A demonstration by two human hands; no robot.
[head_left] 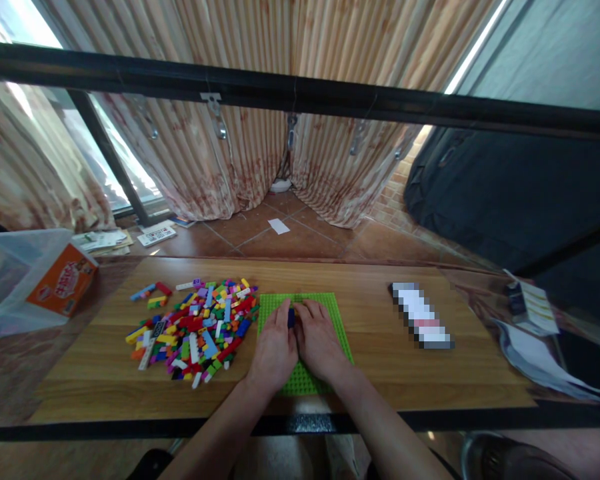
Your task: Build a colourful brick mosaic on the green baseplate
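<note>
A green studded baseplate [336, 308] lies near the middle of the table, with both hands over it. Between my fingertips a small dark blue toy brick [291, 318] shows. My left hand [275, 347] has its fingers together against the brick's left side. From the right, my right hand [321, 339] curls its fingers around the other side. The hands almost touch, and they hide the brick's lower part and any contact with the plate. Left of the baseplate spreads a pile of mixed colourful bricks [195, 330], close to my left hand.
A phone-like object [421, 315], blurred out, lies on the wooden table [375, 380] to the right. A clear plastic bin [23, 280] with an orange label stands at the far left. Papers [535, 360] lie at the far right. A dark bar [300, 90] crosses above the table.
</note>
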